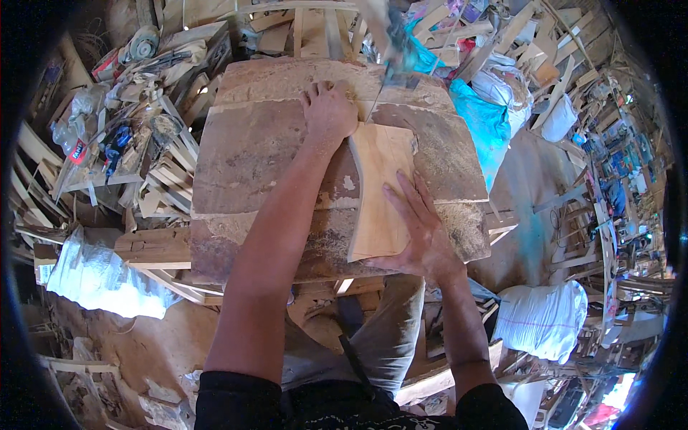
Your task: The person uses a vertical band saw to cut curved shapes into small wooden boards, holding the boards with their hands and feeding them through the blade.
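2 hands are on the work as we look down at our bench, a thick, worn slab of wood dusted with sawdust. On it lies a pale curved board, long and freshly cut, with its left edge swept inward; it sits toward the right half of the bench, running from near the middle down to the near edge.

Our right hand lies flat on the lower part of the pale curved board, fingers spread and stretched out, palm pressing down; it grips nothing. Our left hand rests on the bench just beside the board's upper left corner, fingers curled loosely against the wood, and we cannot tell whether it holds anything under them.

Just beyond the board's top edge a thin blade comes down at a slant, its tip close to the board's upper end. It hangs from a blurred blue-green tool above the far edge of the bench; the blur hides what carries it.

Around the bench we see 1 heap of cut wooden slats to the left, a turquoise plastic sheet to the right, and white sacks lower right. Below the bench our grey trousers show.
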The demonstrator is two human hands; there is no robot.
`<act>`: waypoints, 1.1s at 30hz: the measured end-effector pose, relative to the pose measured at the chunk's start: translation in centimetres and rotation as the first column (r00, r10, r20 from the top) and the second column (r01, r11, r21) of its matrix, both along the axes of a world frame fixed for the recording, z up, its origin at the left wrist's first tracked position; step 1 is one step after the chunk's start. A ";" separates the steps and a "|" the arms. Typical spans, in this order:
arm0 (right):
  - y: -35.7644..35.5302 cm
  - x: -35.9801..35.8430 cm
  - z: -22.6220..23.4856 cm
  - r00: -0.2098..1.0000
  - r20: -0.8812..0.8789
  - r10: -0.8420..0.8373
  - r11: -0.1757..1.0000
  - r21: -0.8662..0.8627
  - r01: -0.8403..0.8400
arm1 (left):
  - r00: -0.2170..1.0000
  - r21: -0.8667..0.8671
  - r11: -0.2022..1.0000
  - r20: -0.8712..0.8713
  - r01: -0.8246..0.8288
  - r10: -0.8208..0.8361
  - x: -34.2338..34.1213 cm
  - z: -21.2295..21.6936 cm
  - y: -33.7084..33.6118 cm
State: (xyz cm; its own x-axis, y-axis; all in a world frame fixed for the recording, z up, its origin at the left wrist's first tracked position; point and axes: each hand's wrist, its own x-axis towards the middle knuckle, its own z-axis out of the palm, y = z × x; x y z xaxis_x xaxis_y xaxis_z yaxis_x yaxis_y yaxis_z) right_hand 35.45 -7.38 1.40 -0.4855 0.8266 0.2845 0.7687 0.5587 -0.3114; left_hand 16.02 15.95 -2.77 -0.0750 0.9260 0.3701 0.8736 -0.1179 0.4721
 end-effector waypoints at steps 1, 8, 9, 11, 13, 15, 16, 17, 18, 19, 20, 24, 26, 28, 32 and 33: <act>0.0 0.0 0.0 1.000 -0.005 -0.004 1.000 -0.009 0.004 | 1.000 0.004 1.000 -0.002 -0.001 0.001 0.0 -0.1 0.1; 0.3 0.4 -0.8 1.000 -0.004 0.015 1.000 0.016 -0.015 | 1.000 -0.020 1.000 -0.008 -0.007 0.007 0.0 -0.1 0.4; 0.3 0.3 -0.7 1.000 -0.006 0.020 1.000 0.013 -0.020 | 1.000 -0.020 1.000 -0.018 -0.011 0.011 -0.1 -0.2 0.6; 0.4 0.3 -0.5 0.999 -0.011 0.032 0.999 0.008 -0.032 | 1.000 -0.031 0.999 -0.004 -0.009 0.008 -0.2 -0.3 0.8; 0.4 0.4 -0.6 1.000 -0.004 0.018 1.000 0.000 -0.018 | 0.999 -0.053 0.999 0.045 0.013 -0.011 0.1 0.2 0.4; 0.5 0.4 -0.7 1.000 0.004 0.014 1.000 0.005 -0.014 | 1.000 -0.073 0.997 0.022 0.023 -0.022 0.1 0.5 0.3; 0.5 0.5 -0.8 1.000 0.008 0.016 1.000 0.013 -0.016 | 1.000 -0.082 0.996 0.011 0.026 -0.025 0.0 0.5 0.3; 0.6 0.5 -0.8 1.000 0.013 0.017 1.000 0.022 -0.017 | 1.000 -0.070 0.997 0.012 0.024 -0.023 0.0 0.6 0.4; 0.6 0.4 -0.8 1.000 0.015 0.012 1.000 0.012 -0.012 | 1.000 -0.058 0.998 0.011 0.021 -0.020 0.0 0.4 0.5; 0.6 0.4 -0.8 1.000 0.018 0.006 1.000 0.001 -0.006 | 1.000 -0.046 0.999 0.010 0.018 -0.018 0.0 0.3 0.6; 0.6 0.3 -0.8 1.000 0.021 0.001 1.000 -0.009 -0.001 | 1.000 -0.036 0.999 0.014 0.013 -0.013 -0.1 0.1 0.7; 0.6 0.2 -0.6 1.000 0.022 0.002 1.000 0.001 -0.002 | 1.000 -0.051 0.999 -0.002 0.006 -0.006 -0.1 0.0 1.1; 0.7 0.1 -0.7 1.000 0.015 0.009 1.000 -0.002 -0.009 | 1.000 -0.054 0.999 -0.012 0.002 -0.003 -0.3 -0.3 1.4; 0.7 0.3 -0.8 1.000 0.014 0.008 1.000 0.013 -0.008 | 1.000 -0.031 0.999 0.000 0.009 -0.009 -0.1 -0.1 1.1; 0.8 0.3 -0.8 1.000 0.004 0.000 1.000 -0.001 0.000 | 0.999 -0.069 0.997 0.042 0.031 -0.029 0.0 0.6 0.6; 0.8 0.2 -0.8 1.000 0.011 -0.002 1.000 0.001 0.002 | 0.999 -0.077 0.997 0.031 0.023 -0.021 0.0 0.8 0.7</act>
State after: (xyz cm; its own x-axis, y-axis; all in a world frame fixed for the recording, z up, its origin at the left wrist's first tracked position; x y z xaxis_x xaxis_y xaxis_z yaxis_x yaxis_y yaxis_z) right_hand 35.67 -6.58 0.64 -0.4873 0.8272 0.2800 0.7731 0.5577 -0.3021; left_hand 16.01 16.63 -2.01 -0.0646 0.9534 0.2947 0.8562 -0.0987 0.5071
